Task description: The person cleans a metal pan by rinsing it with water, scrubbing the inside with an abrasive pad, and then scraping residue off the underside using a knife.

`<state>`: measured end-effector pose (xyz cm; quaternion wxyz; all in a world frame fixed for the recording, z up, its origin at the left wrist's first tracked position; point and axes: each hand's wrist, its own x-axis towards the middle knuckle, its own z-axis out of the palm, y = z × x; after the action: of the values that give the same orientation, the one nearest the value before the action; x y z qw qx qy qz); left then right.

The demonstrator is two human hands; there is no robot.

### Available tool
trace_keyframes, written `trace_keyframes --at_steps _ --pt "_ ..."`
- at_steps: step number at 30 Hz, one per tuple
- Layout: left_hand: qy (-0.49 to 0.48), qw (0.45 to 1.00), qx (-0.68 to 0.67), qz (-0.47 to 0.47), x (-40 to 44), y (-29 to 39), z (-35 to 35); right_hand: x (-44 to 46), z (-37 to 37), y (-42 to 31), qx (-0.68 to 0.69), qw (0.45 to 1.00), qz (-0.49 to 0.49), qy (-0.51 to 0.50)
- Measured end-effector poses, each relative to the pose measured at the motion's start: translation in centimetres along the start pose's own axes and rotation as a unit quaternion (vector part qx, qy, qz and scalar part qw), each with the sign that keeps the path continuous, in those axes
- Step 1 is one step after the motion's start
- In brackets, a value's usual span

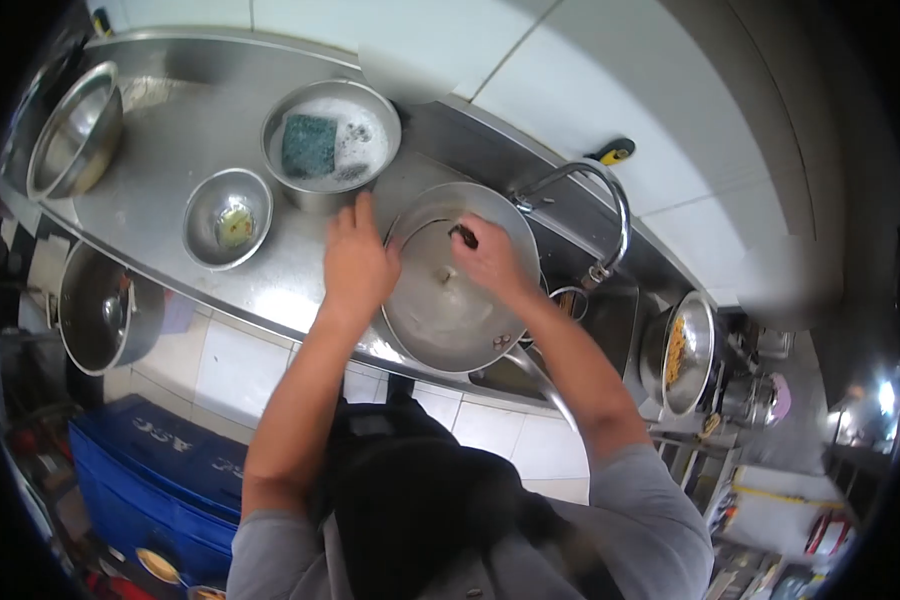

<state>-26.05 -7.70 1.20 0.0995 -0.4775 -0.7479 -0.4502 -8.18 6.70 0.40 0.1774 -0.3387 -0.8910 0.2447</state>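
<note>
A large metal pan [440, 330] with a long handle [545, 385] rests across the counter and the sink's edge. Inside it, my right hand [490, 262] is closed around a small dark object [464, 236], whose kind I cannot make out. My left hand [360, 255] is at the pan's left rim, fingers stretched and thumb beside the rim; it grips nothing I can see. Just beyond its fingertips stands a metal bowl [282, 178] of foamy water with a green scouring pad [309, 146]. To the left sits a small metal bowl [198, 222] with yellowish residue.
A curved faucet [622, 215] rises behind the sink [615, 330]. To the right is a bowl [705, 350] of orange-yellow food. At far left are a tilted metal bowl [75, 140] and, lower, a deep pot [90, 325]. A blue box [150, 470] stands below the counter.
</note>
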Motion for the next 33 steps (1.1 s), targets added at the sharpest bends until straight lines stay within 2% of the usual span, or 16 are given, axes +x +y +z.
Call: trace_keyframes --at_steps 1,2,3,5,6,10,12,14,23,27,29,33 --pt "0.02 0.998 0.028 -0.05 0.3 -1.0 0.9 2.0 0.2 0.7 -0.053 0.997 -0.052 -0.003" --pt "-0.135 0.983 0.011 -0.121 0.2 -2.1 1.9 3.7 0.3 1.2 -0.053 0.997 -0.062 -0.016" --pt "-0.289 0.938 -0.012 -0.19 -0.3 -3.1 2.8 4.6 0.4 2.1 -0.116 0.984 -0.122 -0.056" --pt "-0.319 0.922 -0.031 -0.217 0.4 -3.9 3.1 5.3 0.8 2.5 -0.245 0.935 -0.209 -0.147" --pt "-0.349 0.909 -0.048 -0.223 0.8 -4.2 3.2 5.4 0.9 3.2 -0.243 0.933 -0.214 -0.16" --pt "-0.323 0.923 -0.06 -0.202 0.7 -4.7 4.6 5.7 1.2 5.7 -0.307 0.908 -0.238 -0.156" --pt "-0.358 0.917 -0.045 -0.17 1.3 -4.9 5.0 5.9 1.6 5.9 -0.322 0.903 -0.233 -0.164" --pt "-0.357 0.916 -0.049 -0.179 1.7 -4.8 5.0 6.5 2.4 5.7 -0.253 0.914 -0.271 -0.165" --pt "-0.368 0.919 -0.029 -0.14 2.5 -5.2 5.1 6.1 2.1 4.7 -0.312 0.901 -0.248 -0.17" --pt "-0.358 0.928 -0.003 -0.102 2.5 -5.2 6.4 6.0 2.7 4.0 -0.258 0.921 -0.255 -0.146" --pt "-0.363 0.928 -0.009 -0.083 3.4 -5.4 5.8 6.4 1.3 5.1 -0.312 0.895 -0.238 -0.212" --pt "-0.407 0.912 -0.001 -0.045 4.5 -4.5 5.1 6.6 3.8 3.0 -0.217 0.926 -0.238 -0.196"
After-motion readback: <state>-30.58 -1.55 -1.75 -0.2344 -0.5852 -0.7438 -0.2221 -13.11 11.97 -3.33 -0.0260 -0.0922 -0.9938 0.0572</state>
